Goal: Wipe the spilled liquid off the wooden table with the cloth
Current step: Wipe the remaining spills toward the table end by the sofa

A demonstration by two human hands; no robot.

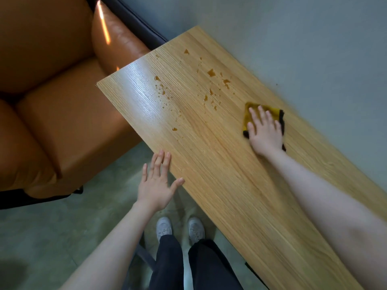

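Note:
A long wooden table point(219, 168) runs diagonally through the view. Amber drops and small puddles of spilled liquid point(211, 73) are scattered over its far half, with more drops point(160, 90) toward the left edge. A yellow cloth with a dark border point(272, 111) lies flat on the table to the right of the spill. My right hand point(265, 130) presses on the cloth with straight, spread fingers. My left hand point(157, 183) hovers open at the table's near left edge, fingers extended, holding nothing.
An orange leather sofa point(52, 101) stands close to the table's left end. A grey wall runs along the table's far side. My feet in white shoes point(180, 229) stand on the concrete floor beside the table's near edge.

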